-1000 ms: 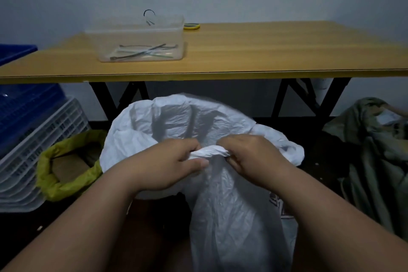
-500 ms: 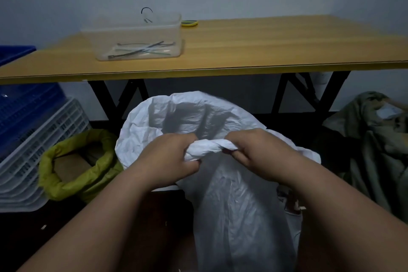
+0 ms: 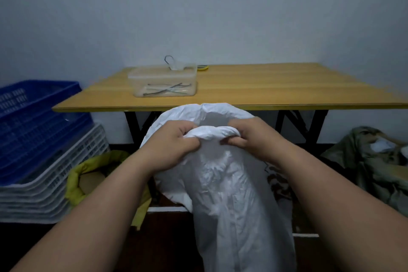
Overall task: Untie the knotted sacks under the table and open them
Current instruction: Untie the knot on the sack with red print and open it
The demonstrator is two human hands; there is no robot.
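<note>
A white plastic sack (image 3: 231,201) stands on the floor in front of the wooden table (image 3: 265,88), its mouth spread wide. My left hand (image 3: 170,146) and my right hand (image 3: 249,134) each grip the near rim of the sack, which is rolled into a thick band between them. The far rim rises up to the table's front edge. To the left on the floor sits a yellow-green sack (image 3: 88,174), its rim rolled down and its mouth open, showing brown contents.
A clear plastic box (image 3: 163,81) holding thin metal pieces sits on the table. Blue and white crates (image 3: 39,139) are stacked at the left. An olive cloth heap (image 3: 371,161) lies at the right. Black table legs (image 3: 309,128) stand behind the sack.
The view has tilted up and back, showing more wall. My hands have moved a little apart along the rolled rim, and the sack's mouth has lifted toward the table edge.
</note>
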